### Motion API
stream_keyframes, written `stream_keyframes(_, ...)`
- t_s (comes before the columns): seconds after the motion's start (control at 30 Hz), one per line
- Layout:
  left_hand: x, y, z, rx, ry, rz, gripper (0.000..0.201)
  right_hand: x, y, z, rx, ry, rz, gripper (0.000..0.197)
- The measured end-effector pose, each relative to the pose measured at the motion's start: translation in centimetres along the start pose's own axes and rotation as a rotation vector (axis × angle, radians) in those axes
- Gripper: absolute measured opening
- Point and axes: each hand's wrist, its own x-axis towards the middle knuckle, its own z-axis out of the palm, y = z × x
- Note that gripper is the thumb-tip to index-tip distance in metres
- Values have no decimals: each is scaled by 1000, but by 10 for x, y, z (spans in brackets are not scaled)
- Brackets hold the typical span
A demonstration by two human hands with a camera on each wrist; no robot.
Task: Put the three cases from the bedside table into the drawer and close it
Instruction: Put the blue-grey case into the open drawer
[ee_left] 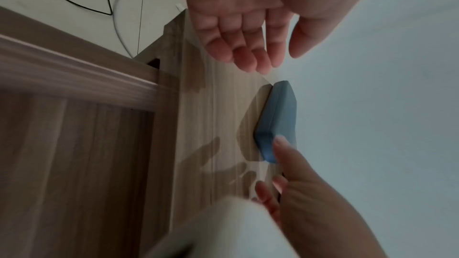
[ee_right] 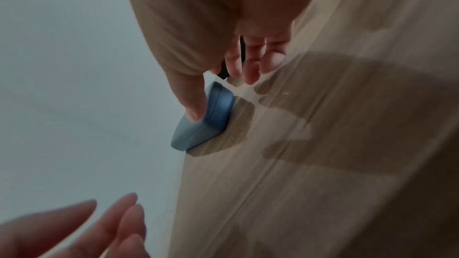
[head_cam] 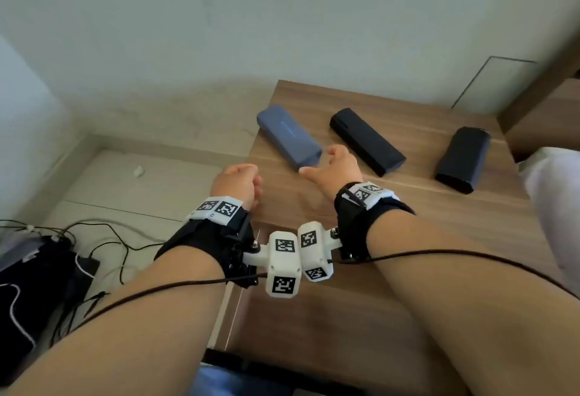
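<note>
Right hand (head_cam: 337, 165) is out over the counter (head_cam: 408, 239), reaching for the blue case (head_cam: 288, 138), the nearest of the three and the one on the left, so it makes sense as the first pick. The fingers (ee_right: 250, 66) are spread and released, nothing held yet; in the right wrist view the thumb lies across the near end of the blue case and looks to be touching it, with the other fingers down toward the wood beside it, so I read this as the hand setting itself to straddle the case across its narrow width. The first black case (head_cam: 365, 141) lies in the middle and the second black case (head_cam: 463, 159) sits well apart to the right, both flat and untouched. All three lie roughly lengthways toward the person, which suits a grab from the near end. Left hand (head_cam: 238, 185) hovers at the counter's left front corner, fingers loosely hanging, holding nothing, probably placed there to work the drawer, though the drawer front is not clearly visible from here and I cannot tell whether it is open. Cables (head_cam: 103, 239) trail on the floor to the left. All three cases remain to be moved.
</note>
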Motion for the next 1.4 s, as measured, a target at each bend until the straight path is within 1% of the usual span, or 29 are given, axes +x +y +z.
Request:
stream_keyframes(0.07,7,-2,-1,-7,25,14,19,9,-8,6,-77,-25,-47,82)
stream_keyframes(0.2,11,-8,-6,-8,16,0,16,20,-20,16,-220,-55,-30,83)
stream_keyframes(0.33,12,-13,-7,-21,1,-5,16,25,-25,20,-344,-45,17,69)
stream_keyframes(0.43,8,-15,-5,-34,-6,-17,15,20,-21,19,-325,-34,10,62)
stream_keyframes(0.57,0,-18,-1,-30,-10,-37,17,-1,-8,13,-261,-35,-18,62)
stream_keyframes(0.63,-5,-20,0,-30,-5,-42,17,-14,2,8,-208,-46,-67,61)
stream_keyframes(0.77,-21,-32,-4,-21,13,-52,16,-50,24,-7,-121,-140,-180,61)
stream_keyframes(0.87,-36,-38,-7,-3,28,-65,15,-74,37,-16,-95,-231,-216,62)
stream_keyframes(0.93,-45,-41,-8,1,26,-69,16,-85,45,-20,-64,-277,-204,60)
stream_keyframes(1.0,-56,-48,-9,7,26,-88,11,-95,54,-23,-41,-331,-170,57)
stream_keyframes(1.03,-61,-52,-10,18,27,-100,14,-101,60,-25,-40,-362,-154,56)
stream_keyframes(1.1,-67,-62,-11,46,15,-138,29,-107,71,-29,-51,-421,-132,54)
stream_keyframes(1.17,-74,-73,-11,73,-13,-184,35,-114,80,-33,-57,-468,-104,53)
stream_keyframes(1.23,-79,-83,-11,105,-41,-225,36,-116,90,-35,-77,-488,-89,56)
stream_keyframes(1.4,-83,-98,-9,140,-99,-289,34,-114,113,-31,-151,-497,-31,71)
